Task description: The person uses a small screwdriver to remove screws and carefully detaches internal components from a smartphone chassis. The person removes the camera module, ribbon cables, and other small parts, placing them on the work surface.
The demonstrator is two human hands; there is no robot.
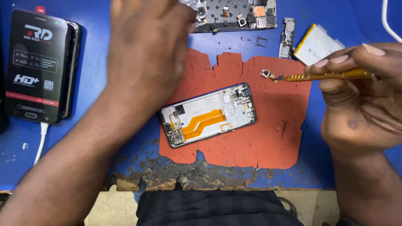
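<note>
An opened phone frame (208, 114) with an orange flex cable lies on a torn red mat (268, 138). My right hand (360, 96) grips orange tweezers (331, 75), whose tip holds a small metal part (266, 74) above the mat's upper right. My left hand (146, 46) reaches toward the top of the table, near a black back cover with circuit parts (234, 14). What its fingers touch is hidden by the hand.
A white battery (318, 44), a narrow circuit board (287, 37) and a SIM tray (261, 41) lie at the upper right. Stacked phones (39, 67) with a white cable (42, 140) sit at the left. The blue table's front edge (176, 182) is chipped.
</note>
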